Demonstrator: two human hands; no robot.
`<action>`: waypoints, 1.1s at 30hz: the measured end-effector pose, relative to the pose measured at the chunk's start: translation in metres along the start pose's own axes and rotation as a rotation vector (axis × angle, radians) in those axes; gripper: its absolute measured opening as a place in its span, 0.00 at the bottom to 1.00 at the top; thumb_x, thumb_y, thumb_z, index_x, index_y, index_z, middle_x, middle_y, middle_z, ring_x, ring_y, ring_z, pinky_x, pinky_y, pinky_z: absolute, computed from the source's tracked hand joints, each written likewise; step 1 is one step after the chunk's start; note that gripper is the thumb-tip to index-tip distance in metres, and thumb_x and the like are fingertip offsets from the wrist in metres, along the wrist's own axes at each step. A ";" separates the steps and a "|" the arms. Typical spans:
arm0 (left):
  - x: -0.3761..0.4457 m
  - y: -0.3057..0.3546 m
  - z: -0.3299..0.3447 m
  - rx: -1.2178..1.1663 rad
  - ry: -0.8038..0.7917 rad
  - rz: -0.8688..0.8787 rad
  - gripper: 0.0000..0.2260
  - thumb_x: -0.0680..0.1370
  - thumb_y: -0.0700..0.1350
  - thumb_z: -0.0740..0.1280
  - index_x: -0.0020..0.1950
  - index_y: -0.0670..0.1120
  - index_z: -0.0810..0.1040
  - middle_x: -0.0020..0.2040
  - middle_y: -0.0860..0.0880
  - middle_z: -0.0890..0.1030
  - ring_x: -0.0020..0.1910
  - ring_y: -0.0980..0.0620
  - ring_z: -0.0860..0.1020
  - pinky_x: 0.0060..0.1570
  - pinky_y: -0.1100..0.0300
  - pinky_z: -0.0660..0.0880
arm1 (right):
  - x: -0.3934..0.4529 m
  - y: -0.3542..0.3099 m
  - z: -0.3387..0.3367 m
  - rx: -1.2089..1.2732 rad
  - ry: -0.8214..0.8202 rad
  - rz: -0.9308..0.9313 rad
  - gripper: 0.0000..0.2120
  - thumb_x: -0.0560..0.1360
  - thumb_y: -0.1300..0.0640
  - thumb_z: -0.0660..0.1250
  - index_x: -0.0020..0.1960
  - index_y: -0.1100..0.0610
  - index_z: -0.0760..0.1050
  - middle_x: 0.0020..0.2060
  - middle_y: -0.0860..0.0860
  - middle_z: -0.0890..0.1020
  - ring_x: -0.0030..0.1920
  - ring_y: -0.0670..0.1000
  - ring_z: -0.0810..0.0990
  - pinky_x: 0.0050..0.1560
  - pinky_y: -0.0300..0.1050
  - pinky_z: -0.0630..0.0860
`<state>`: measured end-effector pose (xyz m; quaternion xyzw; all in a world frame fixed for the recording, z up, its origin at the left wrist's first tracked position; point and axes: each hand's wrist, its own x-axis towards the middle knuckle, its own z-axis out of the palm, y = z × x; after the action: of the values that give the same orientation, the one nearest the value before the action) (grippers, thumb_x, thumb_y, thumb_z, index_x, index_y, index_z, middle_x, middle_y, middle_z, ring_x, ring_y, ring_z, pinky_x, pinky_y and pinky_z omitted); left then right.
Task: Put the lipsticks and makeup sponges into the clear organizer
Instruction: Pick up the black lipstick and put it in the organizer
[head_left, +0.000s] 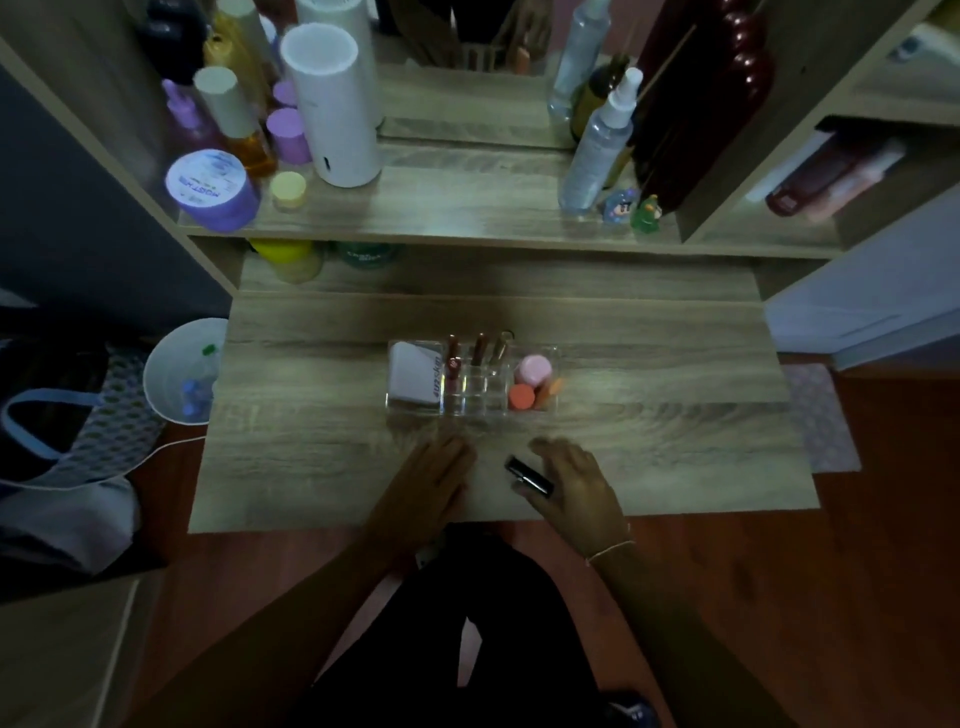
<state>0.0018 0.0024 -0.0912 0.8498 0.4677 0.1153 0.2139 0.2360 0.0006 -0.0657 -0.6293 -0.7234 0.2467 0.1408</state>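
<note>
The clear organizer (470, 382) sits near the middle of the wooden counter (649, 431). Its left compartment holds a pale lilac sponge (413, 376) with printed lettering along one edge. Three lipsticks (478, 351) stand upright in the back row of the small middle slots. The right compartment holds a pink sponge (535, 369), an orange sponge (521, 396) and what looks like another orange piece beside it, though the dim light makes that hard to tell.

Just in front of the organizer, a dark lipstick (529, 475) lies tilted against the right hand (574, 480), whose grip is spread, fingers loosely curved above the counter; the tube rests by the thumb and is not pinched. The left hand (428, 480) lies flat on the counter, fingers together and extended, holding nothing.

On the shelf behind stand bottles and a purple jar (213, 189).
</note>
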 end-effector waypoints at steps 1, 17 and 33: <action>0.000 -0.003 0.003 0.035 -0.022 0.008 0.23 0.81 0.51 0.51 0.66 0.36 0.72 0.66 0.35 0.73 0.66 0.34 0.71 0.64 0.35 0.67 | -0.002 0.001 0.003 -0.005 0.001 0.000 0.24 0.68 0.47 0.75 0.61 0.54 0.75 0.52 0.54 0.78 0.52 0.55 0.77 0.53 0.47 0.76; 0.000 -0.009 0.012 0.047 0.019 -0.004 0.22 0.79 0.51 0.58 0.70 0.41 0.68 0.71 0.40 0.70 0.72 0.42 0.64 0.71 0.46 0.58 | 0.007 0.002 -0.004 0.204 0.039 0.052 0.09 0.73 0.56 0.70 0.53 0.56 0.76 0.48 0.52 0.81 0.47 0.52 0.79 0.46 0.47 0.78; -0.030 -0.020 -0.002 -0.001 0.251 -0.335 0.25 0.78 0.50 0.58 0.69 0.34 0.65 0.69 0.32 0.68 0.70 0.39 0.63 0.66 0.33 0.64 | 0.056 -0.059 0.003 0.359 0.125 0.099 0.20 0.70 0.56 0.73 0.60 0.53 0.74 0.52 0.52 0.82 0.49 0.48 0.80 0.50 0.43 0.77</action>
<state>-0.0297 -0.0131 -0.0985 0.7389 0.6255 0.1835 0.1707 0.1754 0.0496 -0.0427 -0.6430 -0.6258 0.3387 0.2830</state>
